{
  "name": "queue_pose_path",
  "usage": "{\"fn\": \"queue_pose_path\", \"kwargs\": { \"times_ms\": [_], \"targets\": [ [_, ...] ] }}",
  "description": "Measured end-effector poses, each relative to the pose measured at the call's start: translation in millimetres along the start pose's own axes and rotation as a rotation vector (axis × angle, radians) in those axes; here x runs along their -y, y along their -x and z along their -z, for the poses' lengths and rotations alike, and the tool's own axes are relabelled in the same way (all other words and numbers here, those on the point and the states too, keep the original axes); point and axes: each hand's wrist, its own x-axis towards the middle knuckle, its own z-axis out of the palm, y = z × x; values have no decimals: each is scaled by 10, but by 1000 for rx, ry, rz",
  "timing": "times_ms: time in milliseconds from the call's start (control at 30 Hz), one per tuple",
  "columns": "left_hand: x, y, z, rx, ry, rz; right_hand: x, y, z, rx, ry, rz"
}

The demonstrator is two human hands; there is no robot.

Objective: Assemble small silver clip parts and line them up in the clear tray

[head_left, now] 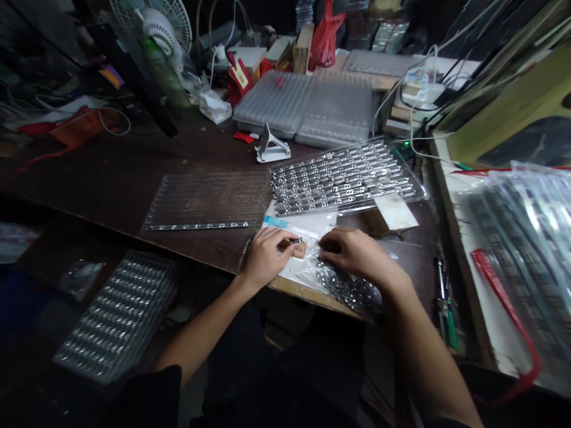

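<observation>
My left hand [266, 252] pinches a small dark shiny metal part [295, 240] between thumb and fingertips, over a small brown block [300, 249]. My right hand [350, 249] is closed at the fingertips beside a pile of small shiny metal pieces [348, 288] on clear plastic; what it grips, if anything, is hidden. Behind the hands, a clear tray [422, 193] tilts up, filled with rows of metal parts [334, 178]. To the left lies another clear ribbed tray [205, 196], with one row of metal parts [198, 226] along its near edge.
Stacked clear trays [272, 98] and a white stand [272, 148] are at the back. A filled tray stack [116, 315] sits low on the left. A green-handled screwdriver [448, 324] lies right, near bagged trays [526, 238] and a red strap [508, 309]. A fan [156, 27] stands back left.
</observation>
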Motion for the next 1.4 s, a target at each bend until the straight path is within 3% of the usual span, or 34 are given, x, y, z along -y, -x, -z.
{"fn": "queue_pose_path", "kwargs": {
  "times_ms": [233, 433, 667, 1400],
  "targets": [
    [-7, -21, -48, 63, 6, -28, 107, 6, -67, 87, 46, -7],
    [-1, -18, -70, 77, -20, -35, 96, 22, -25, 0, 18, 39],
    [6, -17, -81, 37, 36, 8, 87, -22, -20, -137, -225, 179],
    [70, -12, -124, 60, 19, 35, 142, -79, -90, -148, -278, 220]
  ]
}}
